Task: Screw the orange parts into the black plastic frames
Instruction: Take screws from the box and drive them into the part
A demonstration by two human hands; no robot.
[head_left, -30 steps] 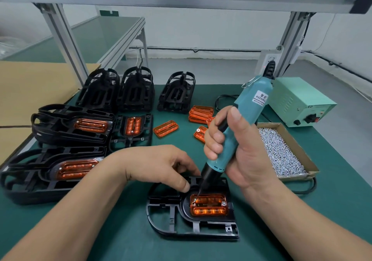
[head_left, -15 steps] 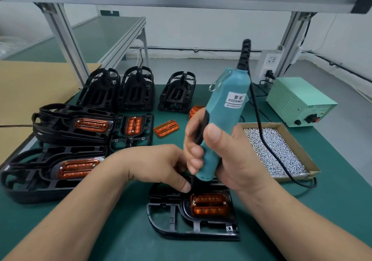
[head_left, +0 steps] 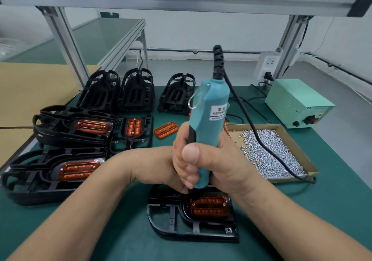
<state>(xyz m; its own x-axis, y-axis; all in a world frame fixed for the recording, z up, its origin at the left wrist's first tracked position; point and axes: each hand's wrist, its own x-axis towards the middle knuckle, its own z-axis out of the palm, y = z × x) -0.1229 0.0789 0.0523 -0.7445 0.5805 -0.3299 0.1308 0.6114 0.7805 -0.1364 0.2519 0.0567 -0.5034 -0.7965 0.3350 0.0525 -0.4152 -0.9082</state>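
right hand (head_left: 217, 164) tight around upright screwdriver (head_left: 209, 120) above orange part (head_left: 209, 208) in black frame (head_left: 171, 226); left hand (head_left: 153, 166) beside it, finger state hidden, not clear

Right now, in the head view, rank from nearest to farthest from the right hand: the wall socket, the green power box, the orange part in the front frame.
1. Orange part, directly below the right hand gripping the screwdriver.
2. Green power box, back right.
3. Wall socket, behind it on the post.

green bench (head_left: 332, 210) | black frames (head_left: 193, 237) | orange part (head_left: 166, 130) | screw tray (head_left: 233, 129) | power box (head_left: 298, 103)
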